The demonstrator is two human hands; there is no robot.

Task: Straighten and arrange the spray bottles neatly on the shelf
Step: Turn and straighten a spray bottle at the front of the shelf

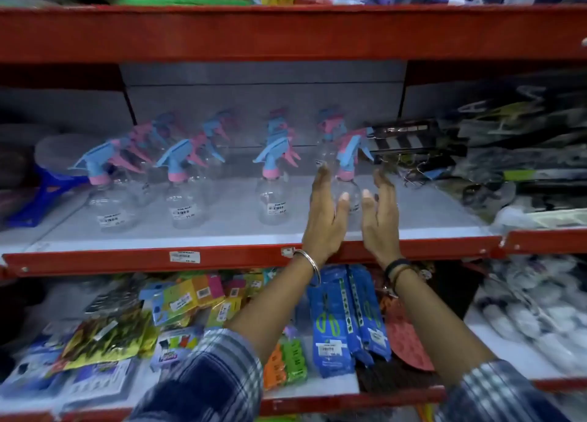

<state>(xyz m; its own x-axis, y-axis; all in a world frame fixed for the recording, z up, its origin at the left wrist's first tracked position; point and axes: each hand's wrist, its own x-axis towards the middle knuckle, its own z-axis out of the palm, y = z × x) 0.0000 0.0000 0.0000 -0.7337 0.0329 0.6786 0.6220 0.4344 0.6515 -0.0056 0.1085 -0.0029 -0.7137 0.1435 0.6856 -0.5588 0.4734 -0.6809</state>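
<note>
Clear spray bottles with blue and pink trigger heads stand in several rows running front to back on the white shelf. Front bottles stand at the left, the middle left and the middle. The rightmost front bottle stands between my two hands. My left hand is at its left side and my right hand at its right, fingers stretched forward and apart. Whether the palms touch the bottle I cannot tell. The bottles behind are blurred.
A dark packaged item sits just right of the bottles, with more dark packets beyond. A blue plastic thing lies at the shelf's left end. The red shelf lip runs under my wrists. Packets fill the lower shelf.
</note>
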